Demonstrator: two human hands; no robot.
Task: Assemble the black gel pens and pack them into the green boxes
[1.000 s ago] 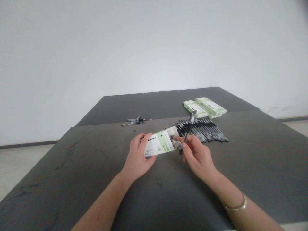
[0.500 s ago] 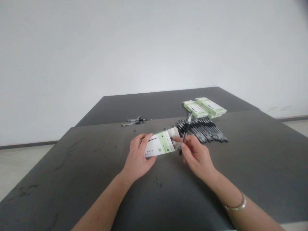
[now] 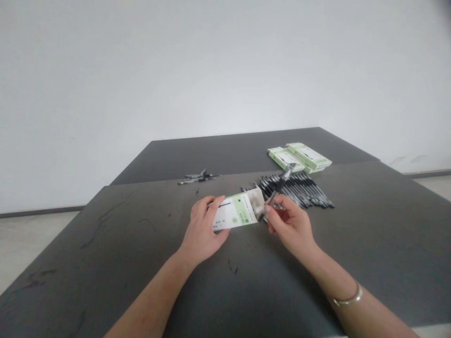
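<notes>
My left hand (image 3: 203,230) is wrapped round a white and green pen box (image 3: 234,212), whose open end faces right. Between the thumb and fingers of my right hand (image 3: 291,223) is a black and clear pen (image 3: 281,184). The pen slants up to the right, its lower end close by the box's open end. How far the box is filled cannot be made out. Behind my right hand lies a wide row of black pens (image 3: 305,190), partly hidden by the held pen and my hand.
Green and white boxes (image 3: 310,156) lie at the back right of the dark table (image 3: 116,249). A few loose pens (image 3: 199,177) rest further left, behind my left hand. A pale wall (image 3: 211,70) stands behind the table.
The pen in my right hand has tipped from nearly upright to a rightward slant. My right index finger has drawn back from the box's open end. My left hand and the box have hardly moved.
</notes>
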